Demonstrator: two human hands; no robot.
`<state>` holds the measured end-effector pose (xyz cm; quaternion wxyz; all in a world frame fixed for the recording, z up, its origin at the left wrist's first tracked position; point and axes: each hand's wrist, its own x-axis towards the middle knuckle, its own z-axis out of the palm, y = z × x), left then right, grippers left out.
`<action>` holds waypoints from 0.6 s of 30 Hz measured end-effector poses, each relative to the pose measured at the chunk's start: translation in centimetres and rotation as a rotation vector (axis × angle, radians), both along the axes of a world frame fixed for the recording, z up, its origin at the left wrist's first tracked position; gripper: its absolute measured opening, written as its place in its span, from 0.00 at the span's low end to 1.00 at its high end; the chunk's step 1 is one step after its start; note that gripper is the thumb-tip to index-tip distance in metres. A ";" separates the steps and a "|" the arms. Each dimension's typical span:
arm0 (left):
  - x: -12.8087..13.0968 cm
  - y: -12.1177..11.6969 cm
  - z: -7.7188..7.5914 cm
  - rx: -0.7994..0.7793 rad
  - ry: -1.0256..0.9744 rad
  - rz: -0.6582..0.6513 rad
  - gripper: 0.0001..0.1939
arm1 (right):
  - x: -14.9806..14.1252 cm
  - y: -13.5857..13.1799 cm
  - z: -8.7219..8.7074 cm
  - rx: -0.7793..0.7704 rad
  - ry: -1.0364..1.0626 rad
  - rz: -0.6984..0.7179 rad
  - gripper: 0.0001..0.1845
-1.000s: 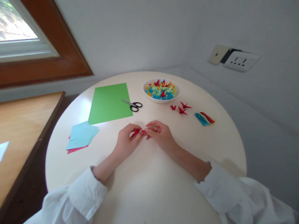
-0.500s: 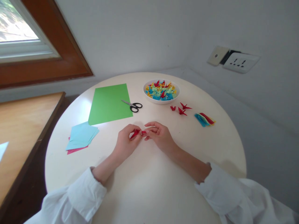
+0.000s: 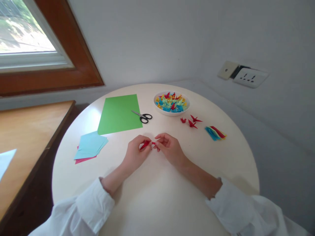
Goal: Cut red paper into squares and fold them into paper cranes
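The left hand pinches a small folded red paper between thumb and fingers; the right hand grips its other end, so it bridges the two. Scissors lie beyond the left hand, red cranes beyond the right.

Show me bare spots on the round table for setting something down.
The widest bare patch of table lies between the two sleeves. Others lie between the right forearm and the paper strips, and between the left forearm and the blue squares. The far middle is crowded: green sheet, scissors, bowl, red paper birds.
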<state>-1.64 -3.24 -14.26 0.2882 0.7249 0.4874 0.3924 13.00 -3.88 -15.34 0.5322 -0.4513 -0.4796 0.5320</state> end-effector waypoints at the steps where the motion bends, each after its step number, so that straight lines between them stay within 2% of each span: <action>1: 0.0 0.0 0.0 0.001 -0.004 0.000 0.05 | 0.0 0.0 0.0 -0.001 0.001 0.002 0.08; 7: 0.1 0.2 -0.6 -0.022 -0.059 -0.015 0.04 | -0.2 0.3 -0.1 -0.067 0.038 -0.004 0.12; 12: 0.1 0.5 -1.1 -0.069 -0.157 -0.053 0.05 | -0.2 0.4 0.0 -0.008 0.009 -0.030 0.11; 18: -0.3 1.3 -2.0 -0.175 -0.282 -0.100 0.13 | 0.1 0.9 -0.3 -0.002 0.017 -0.102 0.11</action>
